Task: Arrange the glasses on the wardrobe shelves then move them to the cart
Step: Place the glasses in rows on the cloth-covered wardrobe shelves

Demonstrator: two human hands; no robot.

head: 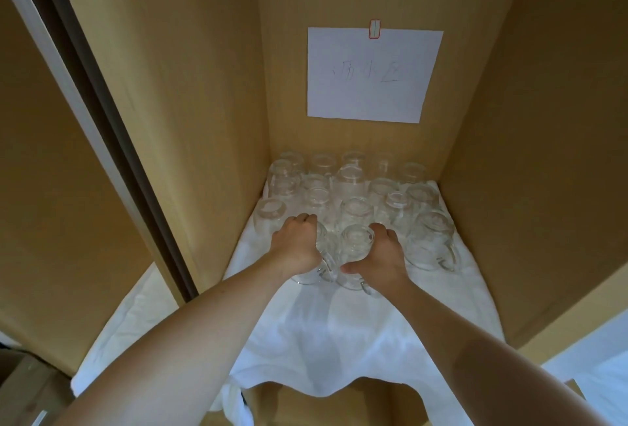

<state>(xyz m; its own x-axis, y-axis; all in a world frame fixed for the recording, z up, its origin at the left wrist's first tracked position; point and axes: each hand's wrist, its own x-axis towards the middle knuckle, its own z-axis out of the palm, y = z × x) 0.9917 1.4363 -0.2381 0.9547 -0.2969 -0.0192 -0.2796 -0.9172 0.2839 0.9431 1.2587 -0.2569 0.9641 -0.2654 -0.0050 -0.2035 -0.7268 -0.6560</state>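
Head cam is showing the left hand (299, 245) and right hand (380, 252) each gripping a glass mug (355, 242) on the shelf cloth (323, 330). They're touching packed neighbours, so lifting could be clinking or toppling one.

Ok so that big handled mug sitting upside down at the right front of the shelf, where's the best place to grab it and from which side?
Probably by the handle. The big mug stands upside down on the white cloth, its handle facing the open front of the shelf, with other glasses close behind it. Come from the front right and hook your fingers through the handle. Both the left hand and right hand are already holding glasses.
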